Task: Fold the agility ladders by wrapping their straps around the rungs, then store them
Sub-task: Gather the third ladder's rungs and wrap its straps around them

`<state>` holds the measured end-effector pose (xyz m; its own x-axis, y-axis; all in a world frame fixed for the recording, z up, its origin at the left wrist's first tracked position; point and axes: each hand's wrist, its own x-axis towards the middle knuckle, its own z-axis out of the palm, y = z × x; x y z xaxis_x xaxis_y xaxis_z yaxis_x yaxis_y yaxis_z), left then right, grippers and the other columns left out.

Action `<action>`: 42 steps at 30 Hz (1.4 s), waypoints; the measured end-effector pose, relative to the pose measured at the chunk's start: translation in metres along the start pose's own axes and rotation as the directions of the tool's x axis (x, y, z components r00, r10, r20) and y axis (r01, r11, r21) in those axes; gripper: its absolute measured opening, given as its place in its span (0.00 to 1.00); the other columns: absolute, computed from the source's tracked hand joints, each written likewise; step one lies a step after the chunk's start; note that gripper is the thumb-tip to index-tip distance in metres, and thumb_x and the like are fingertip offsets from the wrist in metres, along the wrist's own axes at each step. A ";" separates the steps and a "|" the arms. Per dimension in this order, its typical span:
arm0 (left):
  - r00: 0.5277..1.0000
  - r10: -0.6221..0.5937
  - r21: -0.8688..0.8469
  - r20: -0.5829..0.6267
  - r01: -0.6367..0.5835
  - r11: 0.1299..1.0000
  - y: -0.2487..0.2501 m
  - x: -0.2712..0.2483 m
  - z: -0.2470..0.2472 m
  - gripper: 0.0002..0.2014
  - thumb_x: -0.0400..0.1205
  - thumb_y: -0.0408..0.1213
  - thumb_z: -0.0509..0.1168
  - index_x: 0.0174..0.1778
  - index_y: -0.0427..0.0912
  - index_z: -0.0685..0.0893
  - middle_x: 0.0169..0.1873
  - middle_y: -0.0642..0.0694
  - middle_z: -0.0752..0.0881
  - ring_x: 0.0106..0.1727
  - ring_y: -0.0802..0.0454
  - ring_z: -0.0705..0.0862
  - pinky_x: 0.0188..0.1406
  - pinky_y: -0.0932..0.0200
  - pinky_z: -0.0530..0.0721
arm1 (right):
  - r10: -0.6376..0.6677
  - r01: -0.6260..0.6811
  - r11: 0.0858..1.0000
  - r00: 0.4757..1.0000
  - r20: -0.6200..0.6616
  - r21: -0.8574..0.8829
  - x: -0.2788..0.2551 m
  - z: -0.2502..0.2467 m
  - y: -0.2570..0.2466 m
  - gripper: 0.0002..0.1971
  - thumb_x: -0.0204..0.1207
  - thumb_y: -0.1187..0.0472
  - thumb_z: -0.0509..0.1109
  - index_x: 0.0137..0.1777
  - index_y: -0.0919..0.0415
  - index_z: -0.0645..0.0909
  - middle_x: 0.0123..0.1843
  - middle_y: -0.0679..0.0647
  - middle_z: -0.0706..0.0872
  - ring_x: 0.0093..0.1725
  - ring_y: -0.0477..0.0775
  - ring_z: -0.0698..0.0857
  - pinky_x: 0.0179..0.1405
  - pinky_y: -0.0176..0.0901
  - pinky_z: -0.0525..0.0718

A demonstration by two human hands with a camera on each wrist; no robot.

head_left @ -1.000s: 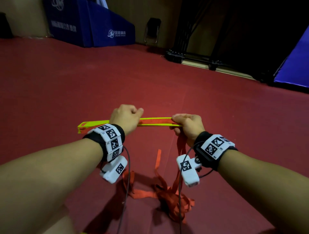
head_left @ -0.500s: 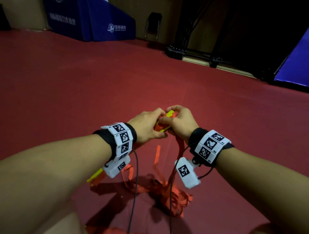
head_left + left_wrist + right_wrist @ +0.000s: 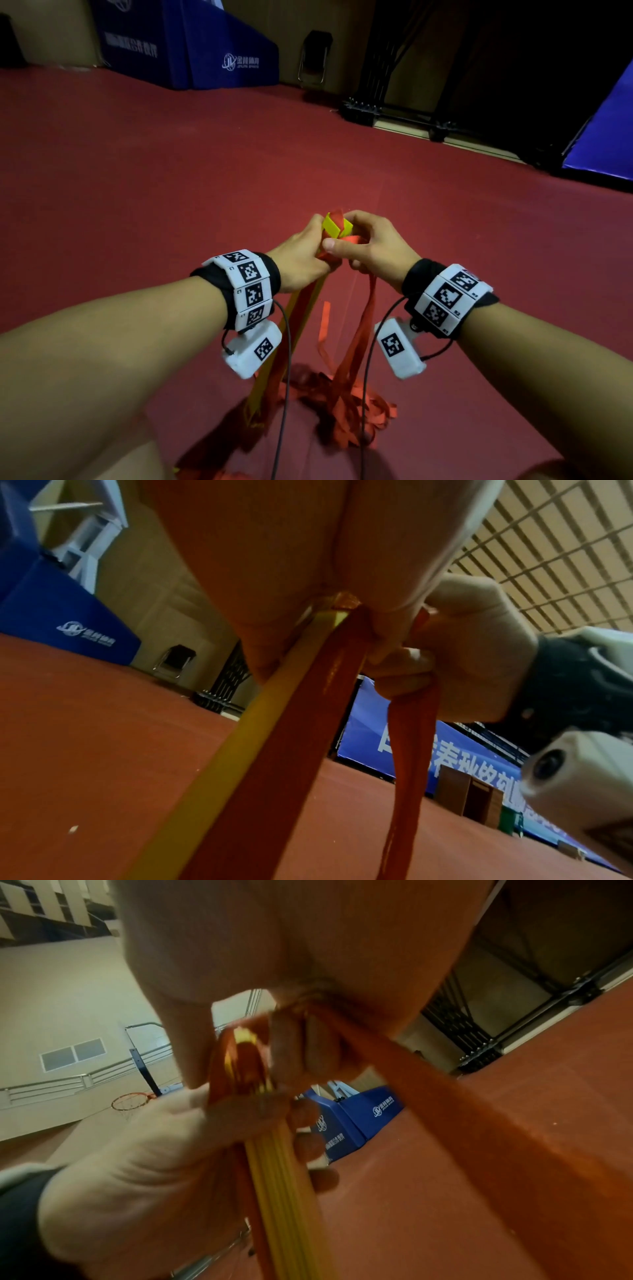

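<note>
A bundle of flat yellow rungs [image 3: 335, 224] stands nearly upright in front of me, its top end between both hands and its lower end hanging toward the floor. My left hand [image 3: 301, 251] grips the rungs [image 3: 284, 1172] just below the top. My right hand [image 3: 370, 246] holds the orange-red strap [image 3: 352, 240] against the top of the bundle, thumb pressing it. More strap [image 3: 363, 329] hangs from the right hand to a loose heap of straps [image 3: 349, 407] on the red floor. In the left wrist view the rungs [image 3: 240, 742] and strap [image 3: 411, 750] run down from the hands.
Red sports floor [image 3: 171, 188] all round. A blue padded block [image 3: 205, 44] and a folding chair [image 3: 313, 58] stand at the far wall. A black metal frame [image 3: 394, 113] and a blue mat [image 3: 609, 137] sit at the right.
The rung bundle has swung from lying level between my hands to standing nearly upright. My hands have come together at its top end, and the right hand now holds the strap there.
</note>
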<state>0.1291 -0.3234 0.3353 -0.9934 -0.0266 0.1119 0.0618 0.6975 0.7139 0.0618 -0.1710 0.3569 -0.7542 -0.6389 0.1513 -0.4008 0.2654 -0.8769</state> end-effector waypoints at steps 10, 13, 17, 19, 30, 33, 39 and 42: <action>0.991 -0.128 0.038 0.029 0.127 0.991 -0.006 -0.002 0.007 0.19 0.85 0.46 0.67 0.63 0.44 0.66 0.54 0.38 0.85 0.53 0.38 0.86 0.53 0.40 0.83 | -0.080 0.091 0.892 0.996 0.043 -0.444 -0.005 -0.012 0.002 0.16 0.77 0.46 0.76 0.37 0.56 0.80 0.28 0.54 0.89 0.24 0.47 0.86 0.28 0.37 0.80; 0.988 -0.151 0.056 0.042 0.149 0.987 -0.005 -0.002 0.008 0.18 0.86 0.45 0.65 0.63 0.43 0.64 0.53 0.36 0.84 0.53 0.36 0.86 0.50 0.40 0.84 | -0.113 0.130 0.843 0.991 0.064 -0.523 -0.004 -0.013 0.003 0.15 0.75 0.45 0.77 0.41 0.57 0.83 0.31 0.51 0.89 0.30 0.50 0.87 0.35 0.42 0.82; 0.985 -0.164 0.055 0.046 0.161 0.985 -0.007 0.000 0.009 0.16 0.87 0.44 0.63 0.61 0.44 0.63 0.48 0.39 0.83 0.45 0.41 0.85 0.41 0.43 0.82 | -0.142 0.192 0.811 0.981 0.131 -0.552 -0.004 -0.015 0.004 0.08 0.78 0.53 0.76 0.42 0.56 0.83 0.37 0.45 0.86 0.35 0.47 0.85 0.39 0.41 0.78; 0.985 -0.167 0.054 0.042 0.164 0.985 -0.007 0.001 0.011 0.16 0.87 0.45 0.63 0.61 0.44 0.63 0.49 0.39 0.83 0.46 0.40 0.85 0.44 0.43 0.83 | -0.183 0.226 0.804 0.974 0.134 -0.551 -0.003 -0.014 0.006 0.07 0.79 0.56 0.75 0.42 0.56 0.83 0.44 0.48 0.85 0.42 0.48 0.83 0.47 0.42 0.78; 0.986 -0.152 0.133 0.061 0.143 0.981 -0.003 0.001 0.018 0.28 0.86 0.47 0.65 0.73 0.37 0.61 0.47 0.41 0.81 0.47 0.41 0.81 0.40 0.50 0.73 | -0.233 0.238 0.734 0.968 0.093 -0.636 -0.003 -0.007 -0.016 0.09 0.82 0.56 0.69 0.41 0.55 0.78 0.36 0.45 0.81 0.34 0.42 0.78 0.34 0.42 0.70; 0.986 -0.146 0.140 0.077 0.135 0.981 -0.004 0.002 0.023 0.29 0.84 0.48 0.68 0.71 0.38 0.62 0.38 0.50 0.77 0.41 0.43 0.78 0.31 0.51 0.68 | -0.207 0.218 0.703 0.973 0.098 -0.677 -0.003 -0.005 -0.020 0.09 0.83 0.54 0.67 0.42 0.54 0.78 0.32 0.47 0.83 0.32 0.46 0.80 0.33 0.45 0.72; 0.984 -0.129 0.106 0.121 0.116 0.988 -0.008 0.004 0.027 0.32 0.81 0.49 0.72 0.72 0.41 0.61 0.48 0.45 0.84 0.48 0.41 0.86 0.48 0.46 0.84 | -0.230 0.244 0.689 0.967 0.113 -0.682 0.001 -0.007 -0.025 0.06 0.84 0.58 0.66 0.44 0.55 0.77 0.38 0.53 0.87 0.36 0.55 0.81 0.37 0.46 0.72; 0.984 -0.107 0.073 0.143 0.097 0.993 -0.009 0.005 0.030 0.31 0.82 0.48 0.70 0.72 0.40 0.61 0.47 0.44 0.84 0.48 0.41 0.86 0.50 0.43 0.85 | -0.219 0.245 0.720 0.968 0.123 -0.649 0.001 -0.009 -0.024 0.06 0.86 0.61 0.64 0.45 0.57 0.77 0.38 0.54 0.87 0.35 0.54 0.81 0.35 0.42 0.73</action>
<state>0.1211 -0.3088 0.3084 -0.9979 0.0021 -0.0650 -0.0420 0.7417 0.6694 0.0661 -0.1721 0.3824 -0.5784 -0.7651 0.2829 -0.8112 0.5031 -0.2980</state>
